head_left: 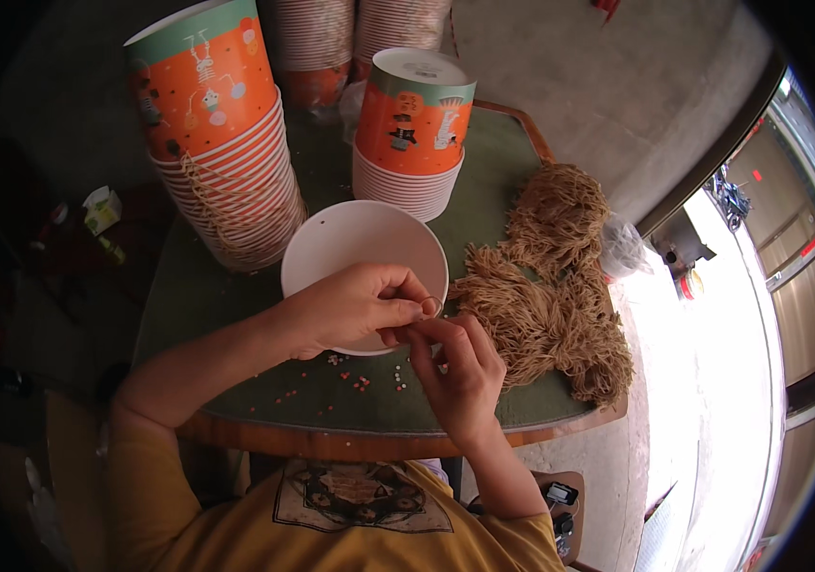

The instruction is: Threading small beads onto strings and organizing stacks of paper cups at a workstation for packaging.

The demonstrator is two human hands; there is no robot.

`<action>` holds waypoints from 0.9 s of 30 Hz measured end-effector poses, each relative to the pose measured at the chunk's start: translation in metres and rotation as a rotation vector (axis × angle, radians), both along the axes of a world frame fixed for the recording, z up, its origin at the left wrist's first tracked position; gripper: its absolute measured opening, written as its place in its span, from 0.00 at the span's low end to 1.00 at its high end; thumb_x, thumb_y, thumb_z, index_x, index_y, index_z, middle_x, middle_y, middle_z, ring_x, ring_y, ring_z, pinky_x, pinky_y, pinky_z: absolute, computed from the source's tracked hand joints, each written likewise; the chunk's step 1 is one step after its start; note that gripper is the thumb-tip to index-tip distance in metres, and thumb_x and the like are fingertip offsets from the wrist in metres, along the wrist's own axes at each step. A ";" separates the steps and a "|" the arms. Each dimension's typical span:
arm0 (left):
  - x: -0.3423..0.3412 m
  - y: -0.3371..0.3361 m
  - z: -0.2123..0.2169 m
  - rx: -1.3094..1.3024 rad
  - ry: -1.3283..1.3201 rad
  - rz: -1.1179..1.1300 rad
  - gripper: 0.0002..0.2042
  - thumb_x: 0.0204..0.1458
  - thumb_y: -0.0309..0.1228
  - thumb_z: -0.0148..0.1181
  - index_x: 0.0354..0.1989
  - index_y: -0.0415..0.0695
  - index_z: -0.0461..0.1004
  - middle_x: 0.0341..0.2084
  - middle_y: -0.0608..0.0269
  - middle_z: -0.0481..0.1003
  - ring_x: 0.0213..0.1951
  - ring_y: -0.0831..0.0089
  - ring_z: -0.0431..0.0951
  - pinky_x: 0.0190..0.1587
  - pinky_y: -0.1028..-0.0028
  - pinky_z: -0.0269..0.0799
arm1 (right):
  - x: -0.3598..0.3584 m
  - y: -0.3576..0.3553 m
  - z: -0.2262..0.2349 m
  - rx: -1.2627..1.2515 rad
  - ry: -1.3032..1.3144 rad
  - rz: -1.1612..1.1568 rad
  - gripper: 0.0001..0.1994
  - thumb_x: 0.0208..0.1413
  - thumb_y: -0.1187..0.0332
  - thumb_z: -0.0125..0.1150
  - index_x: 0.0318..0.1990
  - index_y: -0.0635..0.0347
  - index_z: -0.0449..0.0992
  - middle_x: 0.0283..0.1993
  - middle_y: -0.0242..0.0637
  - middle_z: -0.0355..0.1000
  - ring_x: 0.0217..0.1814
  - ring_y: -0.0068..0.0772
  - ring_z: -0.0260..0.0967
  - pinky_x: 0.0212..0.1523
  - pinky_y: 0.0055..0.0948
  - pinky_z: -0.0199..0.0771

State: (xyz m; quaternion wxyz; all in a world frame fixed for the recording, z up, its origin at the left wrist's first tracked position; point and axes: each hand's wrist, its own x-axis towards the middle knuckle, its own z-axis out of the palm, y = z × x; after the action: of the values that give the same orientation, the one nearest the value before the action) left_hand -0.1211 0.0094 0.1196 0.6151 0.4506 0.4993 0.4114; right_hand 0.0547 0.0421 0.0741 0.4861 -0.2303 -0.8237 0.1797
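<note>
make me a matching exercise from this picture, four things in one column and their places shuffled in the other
1. open white tub
2. tan cord bundles
3. small beads
4. taller stack of orange tubs

A. right side of the table
B. left side of the table
C. partly hidden by the left hand
D. scattered near the table's front edge

Pairs: 1-C, 2-A, 3-D, 4-B
</note>
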 end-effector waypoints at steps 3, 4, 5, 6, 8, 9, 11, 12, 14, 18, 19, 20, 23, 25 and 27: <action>-0.003 -0.003 -0.003 0.052 -0.015 -0.037 0.07 0.61 0.25 0.53 0.44 0.36 0.71 0.37 0.62 0.74 0.36 0.79 0.73 0.39 0.78 0.72 | 0.003 0.001 -0.002 0.042 -0.023 0.002 0.12 0.45 0.80 0.68 0.38 0.57 0.76 0.29 0.33 0.70 0.21 0.25 0.66 0.22 0.23 0.68; -0.003 -0.004 -0.003 0.060 -0.031 -0.030 0.07 0.60 0.25 0.53 0.44 0.36 0.70 0.37 0.62 0.74 0.36 0.78 0.73 0.40 0.78 0.72 | 0.003 0.001 -0.003 0.071 -0.032 0.008 0.12 0.46 0.80 0.67 0.38 0.58 0.76 0.29 0.33 0.71 0.21 0.24 0.67 0.22 0.23 0.68; -0.003 -0.005 -0.003 0.068 -0.048 -0.024 0.07 0.60 0.24 0.53 0.44 0.36 0.70 0.38 0.62 0.73 0.37 0.78 0.73 0.40 0.78 0.72 | 0.004 0.002 -0.003 0.099 -0.040 0.014 0.11 0.46 0.81 0.66 0.38 0.58 0.76 0.30 0.34 0.72 0.22 0.23 0.67 0.22 0.23 0.68; -0.004 -0.005 -0.003 0.066 -0.049 -0.024 0.07 0.60 0.24 0.53 0.44 0.36 0.70 0.38 0.62 0.73 0.37 0.78 0.73 0.40 0.78 0.72 | 0.006 0.002 -0.003 0.098 -0.040 0.015 0.11 0.46 0.81 0.66 0.38 0.58 0.76 0.30 0.34 0.72 0.22 0.23 0.67 0.22 0.23 0.68; -0.005 -0.004 -0.005 0.103 -0.078 -0.044 0.06 0.59 0.22 0.53 0.44 0.37 0.69 0.36 0.62 0.73 0.37 0.78 0.73 0.40 0.78 0.72 | 0.010 0.001 -0.002 -0.120 -0.037 0.073 0.11 0.50 0.77 0.66 0.41 0.59 0.75 0.30 0.32 0.72 0.27 0.27 0.71 0.25 0.26 0.71; -0.004 -0.004 -0.006 0.102 -0.079 -0.046 0.06 0.59 0.22 0.53 0.44 0.37 0.69 0.36 0.62 0.73 0.37 0.78 0.73 0.40 0.78 0.72 | 0.012 0.001 -0.004 -0.121 -0.038 0.072 0.11 0.50 0.77 0.66 0.41 0.59 0.75 0.30 0.32 0.72 0.27 0.27 0.71 0.25 0.26 0.71; -0.004 -0.004 -0.007 0.150 -0.055 -0.048 0.07 0.57 0.20 0.53 0.44 0.37 0.68 0.35 0.64 0.72 0.38 0.78 0.73 0.41 0.77 0.72 | 0.013 0.001 -0.007 -0.655 0.165 0.174 0.09 0.56 0.76 0.61 0.44 0.61 0.73 0.31 0.30 0.72 0.27 0.19 0.70 0.25 0.23 0.71; -0.003 -0.005 -0.008 0.150 -0.055 -0.048 0.07 0.57 0.20 0.53 0.44 0.37 0.68 0.35 0.64 0.72 0.38 0.78 0.73 0.41 0.77 0.72 | 0.017 0.001 0.000 -0.885 0.280 0.219 0.09 0.60 0.74 0.57 0.47 0.62 0.70 0.33 0.28 0.72 0.29 0.15 0.68 0.26 0.19 0.70; 0.001 -0.010 -0.009 0.488 0.379 0.048 0.09 0.54 0.18 0.54 0.43 0.37 0.68 0.34 0.62 0.73 0.37 0.77 0.75 0.40 0.75 0.73 | 0.014 0.005 0.007 -0.861 0.309 0.207 0.11 0.60 0.73 0.58 0.48 0.62 0.68 0.33 0.27 0.72 0.28 0.15 0.67 0.27 0.18 0.70; 0.009 -0.013 0.000 0.561 0.476 0.047 0.11 0.52 0.17 0.56 0.43 0.38 0.66 0.34 0.60 0.73 0.35 0.73 0.76 0.40 0.72 0.74 | 0.014 0.013 0.010 -0.567 -0.008 0.132 0.10 0.54 0.71 0.65 0.42 0.60 0.73 0.29 0.27 0.68 0.24 0.15 0.60 0.23 0.19 0.63; 0.010 -0.012 0.000 0.608 0.502 0.055 0.11 0.52 0.17 0.56 0.43 0.38 0.66 0.33 0.59 0.73 0.35 0.70 0.77 0.40 0.71 0.74 | 0.009 0.012 0.007 -0.503 0.011 0.115 0.07 0.52 0.72 0.66 0.36 0.60 0.75 0.26 0.29 0.65 0.21 0.17 0.58 0.22 0.21 0.61; 0.010 -0.012 0.000 0.656 0.528 0.063 0.11 0.51 0.17 0.57 0.43 0.38 0.66 0.33 0.58 0.73 0.34 0.68 0.77 0.40 0.69 0.74 | 0.008 0.011 0.006 -0.502 0.011 0.115 0.07 0.52 0.72 0.66 0.36 0.60 0.75 0.26 0.29 0.65 0.21 0.17 0.58 0.22 0.21 0.61; 0.008 -0.013 -0.001 0.678 0.558 0.048 0.12 0.51 0.18 0.57 0.44 0.39 0.66 0.33 0.58 0.73 0.35 0.67 0.77 0.40 0.68 0.74 | 0.005 0.007 0.003 -0.493 0.004 0.096 0.06 0.52 0.72 0.66 0.34 0.61 0.75 0.24 0.31 0.64 0.20 0.18 0.58 0.22 0.21 0.62; 0.007 -0.015 0.001 0.661 0.571 0.031 0.13 0.52 0.17 0.55 0.46 0.39 0.67 0.34 0.59 0.73 0.36 0.70 0.77 0.42 0.71 0.74 | 0.003 0.006 0.003 -0.565 0.029 0.093 0.06 0.51 0.73 0.66 0.33 0.62 0.74 0.22 0.31 0.65 0.20 0.18 0.59 0.22 0.21 0.63; 0.007 -0.015 0.001 0.647 0.582 0.012 0.13 0.54 0.17 0.54 0.48 0.39 0.67 0.35 0.60 0.72 0.38 0.73 0.77 0.43 0.74 0.73 | 0.004 0.007 -0.004 -0.580 0.045 0.097 0.06 0.51 0.73 0.65 0.33 0.62 0.73 0.23 0.31 0.65 0.20 0.18 0.59 0.22 0.21 0.63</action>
State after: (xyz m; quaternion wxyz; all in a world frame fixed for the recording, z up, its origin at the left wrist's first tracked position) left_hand -0.1139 -0.0056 0.1209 0.2733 0.7144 0.5001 0.4059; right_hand 0.0590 0.0490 0.0705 0.4089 -0.3159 -0.7368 0.4359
